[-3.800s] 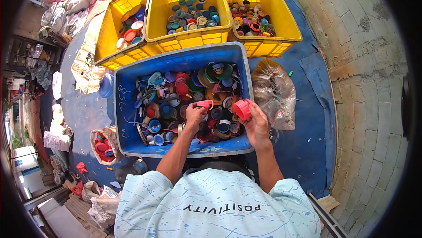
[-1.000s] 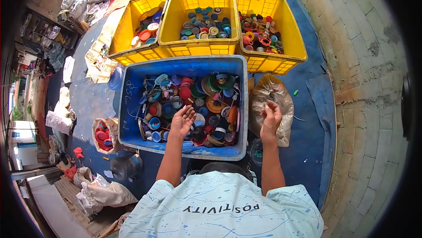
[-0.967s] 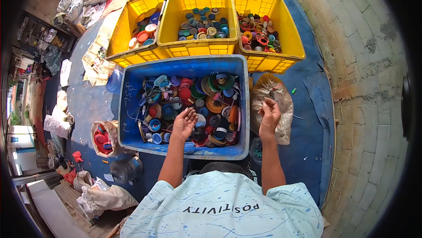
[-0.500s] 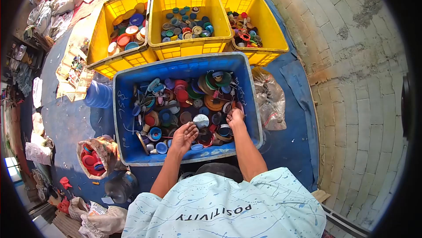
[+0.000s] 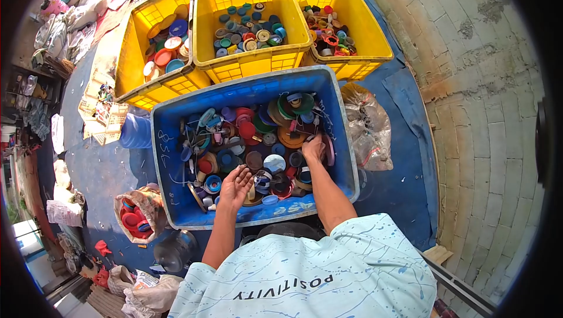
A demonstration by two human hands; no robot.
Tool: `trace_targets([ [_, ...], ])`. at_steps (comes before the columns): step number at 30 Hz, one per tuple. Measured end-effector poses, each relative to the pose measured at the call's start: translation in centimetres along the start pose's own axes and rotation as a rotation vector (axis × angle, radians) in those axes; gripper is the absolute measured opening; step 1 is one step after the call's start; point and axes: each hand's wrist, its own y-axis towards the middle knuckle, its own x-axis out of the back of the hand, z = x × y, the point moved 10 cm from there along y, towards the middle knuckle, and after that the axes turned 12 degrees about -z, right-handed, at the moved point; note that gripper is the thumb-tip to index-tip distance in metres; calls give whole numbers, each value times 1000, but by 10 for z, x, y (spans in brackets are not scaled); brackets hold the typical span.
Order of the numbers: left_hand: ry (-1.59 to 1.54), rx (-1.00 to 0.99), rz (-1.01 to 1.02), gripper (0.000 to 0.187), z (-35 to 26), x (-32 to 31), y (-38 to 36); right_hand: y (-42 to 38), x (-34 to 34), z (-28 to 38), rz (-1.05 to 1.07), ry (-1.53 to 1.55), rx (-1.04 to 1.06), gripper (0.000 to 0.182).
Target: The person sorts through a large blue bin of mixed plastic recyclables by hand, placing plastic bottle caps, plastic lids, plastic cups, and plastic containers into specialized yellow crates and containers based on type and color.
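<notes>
A large blue bin [image 5: 240, 86] in front of me holds a mixed heap of plastic lids and caps. My left hand [image 5: 236, 186] is over its near side, palm turned up and fingers loosely apart, holding nothing. Down in the heap at the right is my right hand [image 5: 314, 149], its fingers curled and partly hidden; what they grip cannot be made out. Beside it stand a pink lid [image 5: 329, 151] and an orange lid [image 5: 291, 137]. A pale round lid [image 5: 274, 163] lies between the hands.
Behind the blue bin stand yellow crates, left [image 5: 132, 66], middle [image 5: 211, 1] and right [image 5: 369, 30], with sorted lids inside. A sack of red lids [image 5: 153, 203] sits at left, a clear plastic bag [image 5: 372, 136] at right. A block wall [image 5: 481, 142] runs along the right.
My right hand has shifted slightly up among the lids at the right side. My left hand has moved a little left and down. The camera view has shifted slightly.
</notes>
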Motion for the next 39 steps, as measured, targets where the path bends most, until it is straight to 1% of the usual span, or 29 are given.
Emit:
trace_targets([
  [2,6,30,-2,25,10,-6,2,4,1,1,-33,24,-4,48],
  [3,20,38,12,22,13,-12,0,5,3,3,-58,60,15,44],
  [5,52,58,26,23,22,-23,1,10,7,9,-111,131,55,37],
  [8,95,88,33,24,36,-32,7,22,-6,3,-164,185,50,27],
  [11,140,119,51,24,47,-42,13,26,-8,-6,-175,176,7,20],
  [14,194,120,43,24,50,-50,13,32,-12,-11,-218,196,29,17],
  [17,215,137,38,23,56,-53,22,41,-30,-27,-195,276,5,14],
  [20,234,186,56,22,68,-62,32,52,-61,-53,-221,428,-54,9],
  [23,295,205,74,23,83,-74,41,18,-24,-22,-144,531,-45,9],
  [26,383,230,152,25,92,-100,30,-25,18,13,-38,698,-24,13],
  [28,417,245,198,28,97,-110,26,-52,47,35,-4,718,86,14],
  [30,435,236,241,29,97,-119,18,-75,69,46,-95,646,254,13],
  [33,380,167,277,29,87,-124,13,-106,90,56,-49,696,385,11],
  [34,358,142,289,28,81,-126,6,-113,92,55,-68,712,463,10],
  [35,329,122,359,27,76,-130,-1,-118,92,54,-85,730,542,10],
  [36,316,131,365,27,71,-131,-8,-125,98,60,-103,748,620,9],
  [38,292,152,375,25,61,-132,-26,-140,108,70,-124,670,776,14],
  [39,324,112,365,25,59,-127,-23,-146,109,72,-126,658,846,15],
])
